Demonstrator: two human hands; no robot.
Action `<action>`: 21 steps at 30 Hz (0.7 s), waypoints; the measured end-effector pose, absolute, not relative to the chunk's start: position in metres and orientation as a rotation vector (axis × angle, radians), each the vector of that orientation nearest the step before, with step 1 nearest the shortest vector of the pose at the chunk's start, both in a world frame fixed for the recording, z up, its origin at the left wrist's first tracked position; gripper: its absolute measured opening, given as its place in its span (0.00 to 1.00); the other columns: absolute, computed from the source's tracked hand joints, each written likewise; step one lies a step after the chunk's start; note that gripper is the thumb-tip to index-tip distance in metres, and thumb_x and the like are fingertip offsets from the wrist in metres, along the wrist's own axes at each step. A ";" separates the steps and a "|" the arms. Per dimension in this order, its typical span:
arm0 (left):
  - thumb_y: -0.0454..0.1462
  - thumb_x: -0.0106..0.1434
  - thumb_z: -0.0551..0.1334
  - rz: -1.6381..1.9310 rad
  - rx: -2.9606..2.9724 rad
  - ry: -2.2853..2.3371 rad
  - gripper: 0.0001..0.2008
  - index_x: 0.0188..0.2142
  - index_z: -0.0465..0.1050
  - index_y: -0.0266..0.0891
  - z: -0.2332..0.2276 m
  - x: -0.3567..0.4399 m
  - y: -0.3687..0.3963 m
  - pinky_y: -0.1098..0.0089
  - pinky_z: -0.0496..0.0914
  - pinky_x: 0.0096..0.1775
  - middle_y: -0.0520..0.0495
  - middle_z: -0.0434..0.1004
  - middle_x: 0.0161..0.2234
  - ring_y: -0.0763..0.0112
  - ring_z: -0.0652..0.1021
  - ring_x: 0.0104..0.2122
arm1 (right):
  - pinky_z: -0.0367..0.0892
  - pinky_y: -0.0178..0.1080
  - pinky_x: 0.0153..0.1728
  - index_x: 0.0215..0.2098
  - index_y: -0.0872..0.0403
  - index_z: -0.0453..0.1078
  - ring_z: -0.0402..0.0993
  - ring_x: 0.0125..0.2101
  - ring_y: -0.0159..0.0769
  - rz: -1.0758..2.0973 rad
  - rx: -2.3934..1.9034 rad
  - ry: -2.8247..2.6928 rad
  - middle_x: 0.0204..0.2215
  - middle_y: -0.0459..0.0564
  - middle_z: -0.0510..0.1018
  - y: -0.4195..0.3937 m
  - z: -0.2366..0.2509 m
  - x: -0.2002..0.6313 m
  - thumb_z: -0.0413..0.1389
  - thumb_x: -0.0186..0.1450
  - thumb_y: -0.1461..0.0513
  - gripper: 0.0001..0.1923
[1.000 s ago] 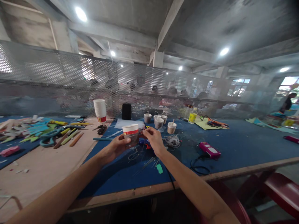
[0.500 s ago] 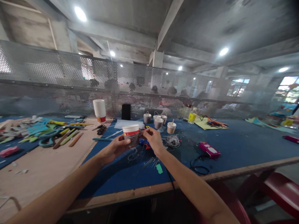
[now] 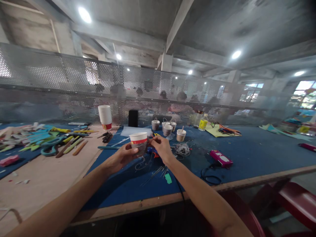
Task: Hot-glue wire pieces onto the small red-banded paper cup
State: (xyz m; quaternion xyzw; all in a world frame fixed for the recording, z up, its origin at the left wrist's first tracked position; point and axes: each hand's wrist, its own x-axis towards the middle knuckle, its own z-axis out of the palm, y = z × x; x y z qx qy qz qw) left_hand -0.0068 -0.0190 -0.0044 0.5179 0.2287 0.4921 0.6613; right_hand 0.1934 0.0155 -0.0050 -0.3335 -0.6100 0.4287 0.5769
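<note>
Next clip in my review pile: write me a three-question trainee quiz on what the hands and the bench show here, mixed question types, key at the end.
1. Which hand grips the paper cup by its side: the left hand or the right hand?
2. True or false: the stack of paper cups stands to the right of the pink device.
3. What lies on the blue mat just beyond the right hand?
A) a bundle of grey thread
B) a hammer
C) a plate

Key:
1. The left hand; the right hand pinches at the cup's side near the rim.
2. False; the stack stands far to its left.
3. A
</note>
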 end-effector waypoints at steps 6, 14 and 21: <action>0.34 0.57 0.71 1.104 1.192 0.521 0.21 0.52 0.80 0.38 -0.004 -0.006 -0.020 0.53 0.69 0.57 0.37 0.81 0.53 0.48 0.78 0.55 | 0.70 0.39 0.38 0.25 0.52 0.72 0.73 0.30 0.36 1.055 -0.790 -1.409 0.23 0.43 0.75 0.014 -0.002 0.193 0.66 0.56 0.51 0.14; 0.36 0.58 0.71 1.070 1.207 0.502 0.21 0.52 0.80 0.38 -0.006 -0.009 -0.018 0.56 0.70 0.56 0.36 0.80 0.54 0.50 0.79 0.54 | 0.69 0.39 0.38 0.25 0.53 0.72 0.73 0.29 0.35 1.190 -0.817 -1.352 0.23 0.43 0.76 0.010 0.001 0.192 0.67 0.53 0.52 0.14; 0.38 0.57 0.73 1.100 1.253 0.591 0.19 0.48 0.82 0.37 -0.009 -0.010 -0.012 0.58 0.69 0.57 0.36 0.83 0.51 0.50 0.80 0.52 | 0.70 0.38 0.37 0.25 0.53 0.70 0.72 0.27 0.33 1.311 -0.802 -1.260 0.22 0.41 0.74 0.011 -0.001 0.191 0.67 0.51 0.55 0.13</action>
